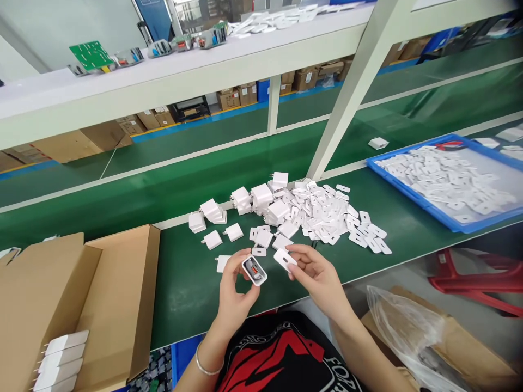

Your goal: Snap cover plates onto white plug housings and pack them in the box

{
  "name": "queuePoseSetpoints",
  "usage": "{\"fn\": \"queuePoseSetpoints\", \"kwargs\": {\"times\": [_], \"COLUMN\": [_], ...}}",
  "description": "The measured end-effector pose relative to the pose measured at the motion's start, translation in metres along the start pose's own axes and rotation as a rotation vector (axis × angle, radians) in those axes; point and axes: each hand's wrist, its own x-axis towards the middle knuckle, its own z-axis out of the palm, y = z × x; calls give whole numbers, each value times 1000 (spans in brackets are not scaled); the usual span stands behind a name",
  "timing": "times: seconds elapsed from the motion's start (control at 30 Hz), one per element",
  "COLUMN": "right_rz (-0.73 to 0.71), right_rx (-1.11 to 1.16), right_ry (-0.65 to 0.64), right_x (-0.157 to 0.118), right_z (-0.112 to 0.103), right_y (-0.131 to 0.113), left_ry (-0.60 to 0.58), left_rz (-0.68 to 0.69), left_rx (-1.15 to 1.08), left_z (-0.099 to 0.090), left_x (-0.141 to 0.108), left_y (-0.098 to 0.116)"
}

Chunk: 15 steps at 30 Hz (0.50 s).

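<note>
Two pieces hung above the counter (183, 294) on my feed: the left hand's (236, 296) fingers closed around an open charger case (254, 270), the right hand's (322, 277) pinching a thin cover (280, 254). I judged both light, stiff, slick, best held by side walls and edges.

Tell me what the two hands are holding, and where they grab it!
The left hand holds an open white case by its outer sides. The right hand pinches a white plate with a slot by the end nearest that hand.
</note>
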Motion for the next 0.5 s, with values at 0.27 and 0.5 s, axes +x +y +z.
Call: {"fn": "queuePoseSetpoints", "kwargs": {"times": [0.27, 0.5], "right_rz": [82, 54], "right_rx": [82, -155], "right_ry": [-72, 22], "right_x": [-9, -2], "right_z": [36, 25], "right_y": [-7, 13], "left_ry": [54, 87], "left_rz": [-28, -44], "left_rx": [-108, -63], "left_z": [-1, -6], "left_x": [-6, -9], "left_y": [-3, -5]}}
